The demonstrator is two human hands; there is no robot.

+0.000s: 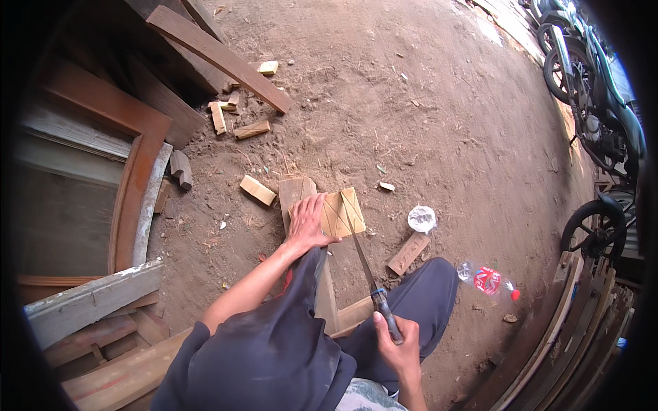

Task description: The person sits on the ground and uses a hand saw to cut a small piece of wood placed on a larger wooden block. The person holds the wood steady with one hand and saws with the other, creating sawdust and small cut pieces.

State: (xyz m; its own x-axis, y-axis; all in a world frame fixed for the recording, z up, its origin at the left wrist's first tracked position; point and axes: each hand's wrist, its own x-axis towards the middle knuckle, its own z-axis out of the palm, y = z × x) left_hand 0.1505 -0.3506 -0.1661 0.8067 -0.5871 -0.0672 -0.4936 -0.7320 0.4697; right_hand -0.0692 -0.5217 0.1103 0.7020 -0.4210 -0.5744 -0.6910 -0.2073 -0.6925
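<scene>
A pale square wooden block [334, 218] with crossed pencil lines lies on a brown wooden plank [293, 188] in front of me. My left hand [308, 222] holds the block by its left side, fingers over the top and thumb along the near edge. In my right hand [398, 340] is the dark handle of a handsaw [363, 260], with blue wrapping where the blade begins. Its long narrow blade points away from me, and the tip lies over the right part of the block. Whether the teeth have cut in, I cannot tell.
Several wood offcuts [253, 130] lie on the dirt beyond the block. A round silvery-white container [421, 219], a brown wood piece [409, 253] and a plastic bottle [488, 281] are to the right. A framed door [140, 178] leans left; motorbikes [593, 103] stand far right.
</scene>
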